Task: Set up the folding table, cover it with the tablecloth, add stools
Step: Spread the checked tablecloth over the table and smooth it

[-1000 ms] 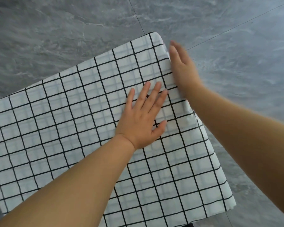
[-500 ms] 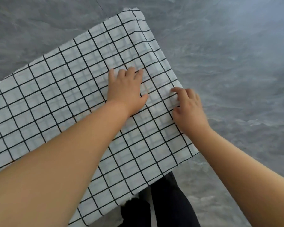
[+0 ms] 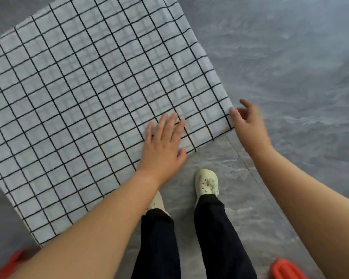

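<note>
- My left hand [image 3: 162, 147] lies flat, fingers spread, on the tablecloth [image 3: 85, 101] by its near corner.
- My right hand [image 3: 248, 125] hangs loosely apart, thumb touching that corner's edge.

The tablecloth [image 3: 85, 109] is white with a black grid of thin lines forming squares. The floor [image 3: 290, 67] around the tablecloth is grey with pale marbled streaks. Below the tablecloth, the trousers [image 3: 216, 238] are black and the shoes [image 3: 207, 183] are cream. Two objects [image 3: 286, 268] near the tablecloth's lower corners are orange-red.
</note>
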Tool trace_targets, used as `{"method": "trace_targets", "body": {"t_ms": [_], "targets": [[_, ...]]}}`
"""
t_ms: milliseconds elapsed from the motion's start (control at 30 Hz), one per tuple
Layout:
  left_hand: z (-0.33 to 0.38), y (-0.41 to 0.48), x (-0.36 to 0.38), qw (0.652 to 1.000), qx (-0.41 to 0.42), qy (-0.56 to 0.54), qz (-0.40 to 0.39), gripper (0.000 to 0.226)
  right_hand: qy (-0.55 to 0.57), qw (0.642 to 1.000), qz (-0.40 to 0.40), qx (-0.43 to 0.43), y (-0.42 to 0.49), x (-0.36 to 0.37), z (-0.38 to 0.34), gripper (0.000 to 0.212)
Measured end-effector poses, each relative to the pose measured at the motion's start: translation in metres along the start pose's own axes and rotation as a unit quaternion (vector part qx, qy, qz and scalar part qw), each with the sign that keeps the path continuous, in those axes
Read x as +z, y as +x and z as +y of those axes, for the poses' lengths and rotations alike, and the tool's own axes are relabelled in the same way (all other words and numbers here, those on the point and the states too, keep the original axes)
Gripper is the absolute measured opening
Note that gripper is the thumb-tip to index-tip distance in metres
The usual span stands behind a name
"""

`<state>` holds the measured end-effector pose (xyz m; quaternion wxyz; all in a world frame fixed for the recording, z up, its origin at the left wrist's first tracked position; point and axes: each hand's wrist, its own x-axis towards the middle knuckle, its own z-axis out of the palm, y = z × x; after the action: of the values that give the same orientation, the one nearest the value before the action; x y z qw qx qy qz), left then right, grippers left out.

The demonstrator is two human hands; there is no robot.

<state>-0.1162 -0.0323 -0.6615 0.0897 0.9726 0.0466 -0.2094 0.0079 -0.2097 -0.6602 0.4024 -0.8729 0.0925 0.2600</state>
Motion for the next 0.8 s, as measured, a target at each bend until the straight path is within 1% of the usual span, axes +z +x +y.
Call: {"method": "trace_targets", "body": {"t_ms": [33, 67, 133, 200, 267, 433, 533, 800], "targets": [[0.001, 0.000, 0.001, 1.000, -0.004, 0.003, 0.006, 0.068, 0.034, 0.999, -0.033, 0.025, 0.001, -0.005, 0.003, 0.036], [0.002, 0.000, 0.003, 1.000, -0.006, 0.005, 0.013, 0.068, 0.042, 0.997, -0.055, 0.030, 0.005, -0.008, 0.006, 0.027], [0.003, -0.001, 0.005, 1.000, -0.009, 0.008, 0.023, 0.068, 0.049, 0.997, -0.065, 0.019, 0.010, -0.010, 0.010, 0.016], [0.005, 0.000, 0.007, 0.999, -0.013, 0.011, 0.033, 0.067, 0.079, 0.995, -0.064, 0.008, 0.014, -0.011, 0.012, 0.017], [0.008, 0.000, 0.009, 0.999, -0.021, 0.016, 0.038, 0.067, 0.084, 0.994, -0.066, -0.005, 0.016, -0.012, 0.012, 0.020], [0.015, 0.001, 0.012, 0.999, -0.030, 0.005, 0.039, 0.067, -0.033, 0.996, -0.055, -0.067, 0.016, -0.018, 0.013, 0.018], [0.021, 0.005, 0.011, 0.999, -0.026, -0.001, 0.047, 0.066, -0.058, 0.994, -0.027, -0.087, 0.019, -0.023, 0.014, 0.019], [0.024, 0.013, 0.021, 0.998, -0.011, 0.010, 0.060, 0.065, -0.024, 0.997, -0.001, -0.067, 0.032, -0.026, 0.015, 0.018]]}}
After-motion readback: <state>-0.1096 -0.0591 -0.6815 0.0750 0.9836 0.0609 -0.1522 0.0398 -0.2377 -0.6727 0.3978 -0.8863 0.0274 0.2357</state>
